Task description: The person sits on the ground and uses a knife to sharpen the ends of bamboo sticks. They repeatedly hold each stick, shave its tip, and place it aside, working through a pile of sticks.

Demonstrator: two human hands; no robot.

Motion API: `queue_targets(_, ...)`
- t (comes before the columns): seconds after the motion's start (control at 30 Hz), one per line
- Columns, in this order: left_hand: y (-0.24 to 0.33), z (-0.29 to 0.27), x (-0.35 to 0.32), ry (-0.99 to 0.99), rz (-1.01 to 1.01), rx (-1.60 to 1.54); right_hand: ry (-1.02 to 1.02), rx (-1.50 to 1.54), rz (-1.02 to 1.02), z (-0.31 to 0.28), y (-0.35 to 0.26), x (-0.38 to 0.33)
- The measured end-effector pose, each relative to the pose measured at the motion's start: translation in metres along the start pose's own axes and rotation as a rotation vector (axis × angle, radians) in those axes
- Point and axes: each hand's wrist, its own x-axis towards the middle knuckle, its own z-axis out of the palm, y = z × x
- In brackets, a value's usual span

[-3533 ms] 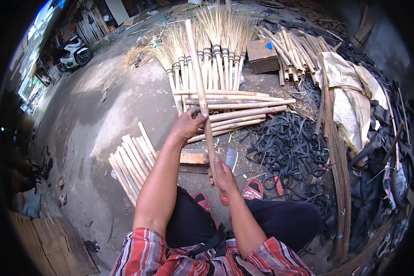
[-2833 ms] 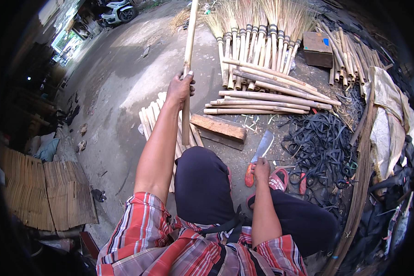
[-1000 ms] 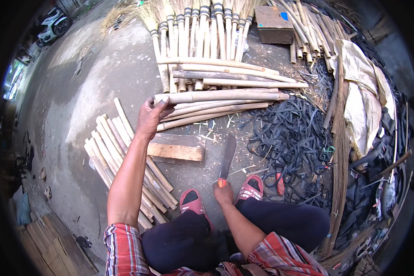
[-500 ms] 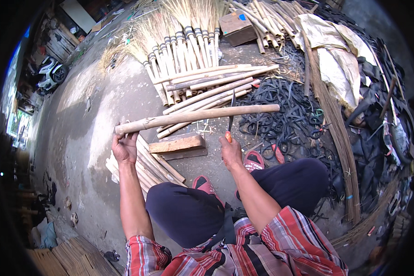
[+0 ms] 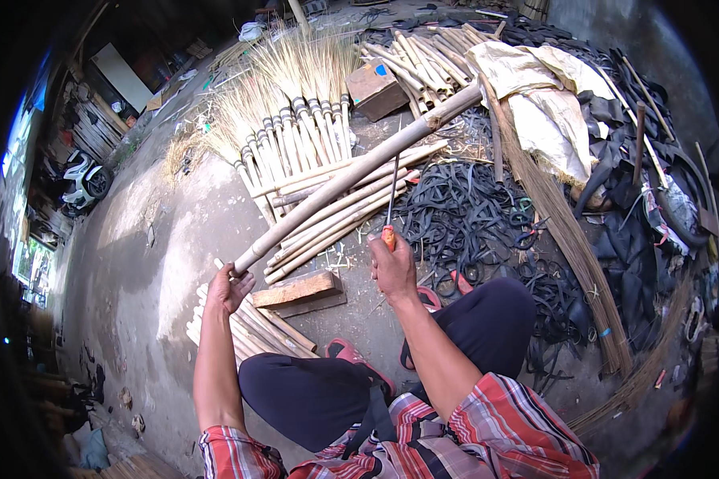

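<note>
My left hand (image 5: 230, 289) grips the near end of a long bamboo pole (image 5: 359, 170), which slants up and away to the right, its far end raised. In my right hand (image 5: 393, 269) is a knife (image 5: 391, 195) with an orange handle; its narrow blade points up, close to the pole. Whether blade and pole touch, I cannot tell. Below the pole a wooden block (image 5: 297, 289) lies on the floor. Cut bamboo poles (image 5: 252, 339) are piled beside my left forearm, and more poles (image 5: 343, 219) lie stacked beyond the block.
Brooms with bamboo handles (image 5: 303, 128) stand in a row at the far side. To the right spreads a heap of black rubber strips (image 5: 463, 211), beside a long bundle of thin sticks (image 5: 571, 231). A cardboard box (image 5: 375, 90) and a pale sack (image 5: 547, 120) sit farther back.
The pole has swung from nearly level to a steep slant, its far end rising away. My left hand has lowered slightly. The view has shifted; the knife stays in my right hand.
</note>
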Motion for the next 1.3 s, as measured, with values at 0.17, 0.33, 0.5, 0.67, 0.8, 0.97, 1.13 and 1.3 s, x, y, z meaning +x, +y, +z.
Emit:
queue_targets(0.17, -0.004, 0.053, 0.014, -0.072, -0.187, 0.392, -0.003, 0.068, -0.057, -0.003, -0.032, -0.004)
queue_targets(0.33, 0.003, 0.182, -0.018, -0.171, 0.468, 1.101, 0.006, -0.099, -0.092, -0.012, -0.046, -0.008)
queue_targets(0.5, -0.017, 0.291, -0.104, -0.55, 1.221, 0.757, -0.046, -0.403, -0.089, 0.002, -0.022, -0.022)
queue_targets(0.67, 0.013, 0.301, -0.118, -0.288, 1.163, 0.629, -0.197, -0.518, -0.061, 0.011, -0.009, -0.036)
queue_targets(0.8, 0.034, 0.276, -0.109, -0.369, 1.076, 0.343, -0.305, -0.653, -0.12, 0.014, -0.017, -0.044)
queue_targets(0.97, 0.043, 0.231, -0.129, -0.164, 1.101, 0.101, -0.286, -0.64, -0.235, 0.017, -0.014, -0.047)
queue_targets(1.13, 0.037, 0.201, -0.158, 0.029, 1.166, -0.088, -0.209, -0.691, -0.301, 0.018, -0.008, -0.051)
queue_targets(1.3, 0.025, 0.196, -0.189, 0.145, 1.175, -0.211, -0.334, -0.56, -0.318, 0.046, -0.019, -0.082)
